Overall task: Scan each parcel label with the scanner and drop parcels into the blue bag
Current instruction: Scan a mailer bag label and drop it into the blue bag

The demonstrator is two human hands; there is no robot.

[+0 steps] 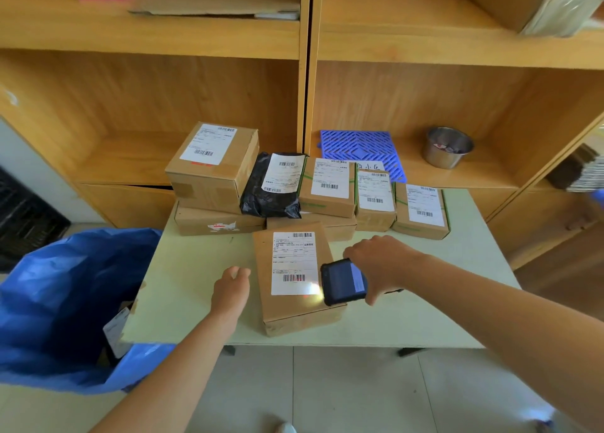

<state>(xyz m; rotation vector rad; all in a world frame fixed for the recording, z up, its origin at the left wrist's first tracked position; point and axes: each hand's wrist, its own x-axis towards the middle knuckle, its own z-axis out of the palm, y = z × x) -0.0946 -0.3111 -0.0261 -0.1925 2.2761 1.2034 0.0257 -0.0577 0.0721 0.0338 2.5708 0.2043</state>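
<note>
I count eight parcels on the surface (183,288). My right hand (380,264) grips the scanner (343,282) over the nearest parcel (294,279); left hand (230,290) relaxed beside it, blue bag (65,302) left.

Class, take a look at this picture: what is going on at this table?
A person is scanning parcels. The right hand grips a black handheld scanner, shining its light on the white label of a brown cardboard parcel lying flat on the pale table. The left hand rests beside that parcel. More labelled parcels wait behind, and an open blue plastic bag stands at the left.
</note>
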